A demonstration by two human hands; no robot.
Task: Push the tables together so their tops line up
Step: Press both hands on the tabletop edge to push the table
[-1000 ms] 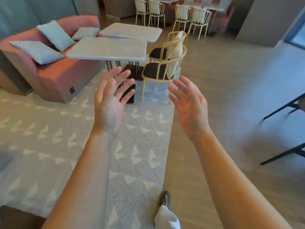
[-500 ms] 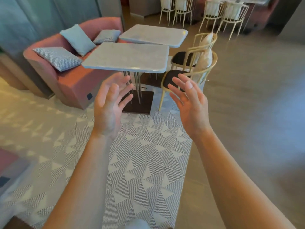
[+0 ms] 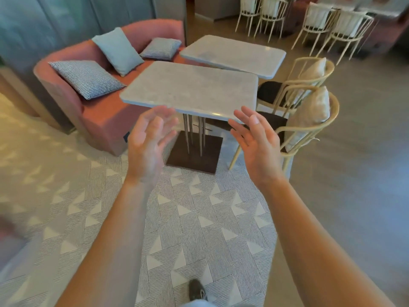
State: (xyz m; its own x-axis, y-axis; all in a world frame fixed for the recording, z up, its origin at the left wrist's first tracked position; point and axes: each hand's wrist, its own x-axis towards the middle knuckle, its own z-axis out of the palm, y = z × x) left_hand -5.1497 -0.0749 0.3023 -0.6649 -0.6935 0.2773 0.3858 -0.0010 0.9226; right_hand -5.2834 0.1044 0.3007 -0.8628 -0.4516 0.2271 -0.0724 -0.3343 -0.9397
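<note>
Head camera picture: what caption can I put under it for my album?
Two open hands, left hand and right hand, reach toward the near marble table.

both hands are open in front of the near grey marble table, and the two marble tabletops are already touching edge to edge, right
Not quite. The head view shows a gap between the near grey marble table and the far grey marble table; they are apart, not touching. The open left hand and right hand are in front, as you said.
</note>
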